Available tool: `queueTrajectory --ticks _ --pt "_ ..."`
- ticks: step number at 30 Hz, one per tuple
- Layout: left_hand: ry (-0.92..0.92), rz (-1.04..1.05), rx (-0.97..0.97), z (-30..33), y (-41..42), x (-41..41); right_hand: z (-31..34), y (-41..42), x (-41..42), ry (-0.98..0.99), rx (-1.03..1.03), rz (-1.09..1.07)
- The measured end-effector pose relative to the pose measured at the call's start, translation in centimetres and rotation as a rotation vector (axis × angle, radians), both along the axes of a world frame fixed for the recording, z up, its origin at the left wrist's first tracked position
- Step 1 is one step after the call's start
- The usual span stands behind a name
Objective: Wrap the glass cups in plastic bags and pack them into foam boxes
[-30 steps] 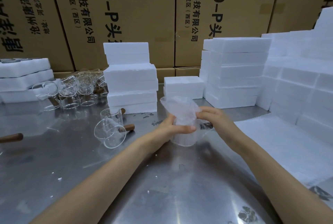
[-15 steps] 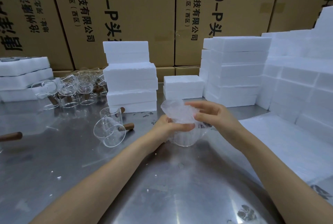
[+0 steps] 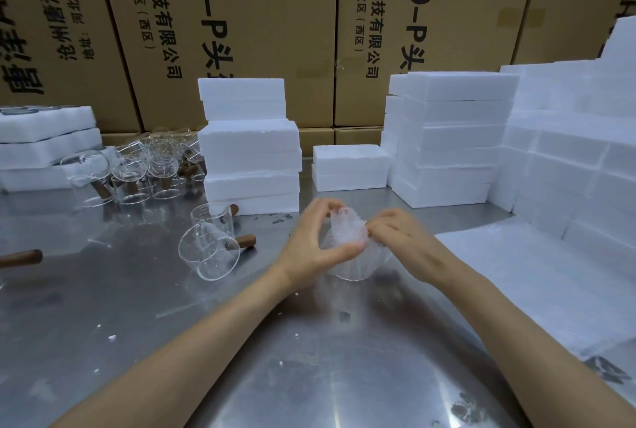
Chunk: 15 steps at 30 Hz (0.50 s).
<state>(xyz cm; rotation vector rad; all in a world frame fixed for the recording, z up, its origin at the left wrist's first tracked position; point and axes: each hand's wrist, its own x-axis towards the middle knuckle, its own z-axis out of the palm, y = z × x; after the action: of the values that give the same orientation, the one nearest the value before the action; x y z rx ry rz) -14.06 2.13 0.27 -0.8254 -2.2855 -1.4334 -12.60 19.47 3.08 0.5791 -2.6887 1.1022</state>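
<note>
One glass cup (image 3: 351, 262) is standing on the worktop (image 3: 309, 376) in front of you, inside a thin plastic bag (image 3: 346, 230). Your left hand (image 3: 315, 245) is gripping the gathered bag neck; your right hand (image 3: 395, 238) is pinching it too. You are handling brittle, slippery glass under soft film: grip the body. Two bare cups (image 3: 210, 248) are lying nearby; the further cluster (image 3: 137, 169) is uncountable. Four foam box stacks (image 3: 249, 149) are standing behind.

We see a scuffed steel bench (image 3: 213, 352) flecked with white crumbs. On it stand stacks of foam boxes (image 3: 250, 166), a cluster of glass cups (image 3: 144, 169) at the left, two more cups (image 3: 210, 242) nearer, and a white foam sheet (image 3: 537, 276) at right.
</note>
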Motion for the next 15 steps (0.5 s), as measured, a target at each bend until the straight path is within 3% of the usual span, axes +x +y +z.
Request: queueTrajectory --ticks 3,7,12,15 --pt "0.350 0.112 -0.096 0.5 -0.3 0.3 -0.5 -0.3 -0.2 0.076 0.118 -0.038" --pt "0.545 0.130 -0.231 0.6 -0.4 0.7 -1.0 -0.5 -0.5 0.179 0.249 -0.035" --pt "0.598 0.136 -0.380 0.7 -0.3 0.4 -1.3 -0.6 -0.7 0.125 0.018 -0.012" --pt "0.487 0.133 -0.567 0.7 -0.3 0.0 -0.9 -0.5 -0.5 0.125 -0.251 -0.007"
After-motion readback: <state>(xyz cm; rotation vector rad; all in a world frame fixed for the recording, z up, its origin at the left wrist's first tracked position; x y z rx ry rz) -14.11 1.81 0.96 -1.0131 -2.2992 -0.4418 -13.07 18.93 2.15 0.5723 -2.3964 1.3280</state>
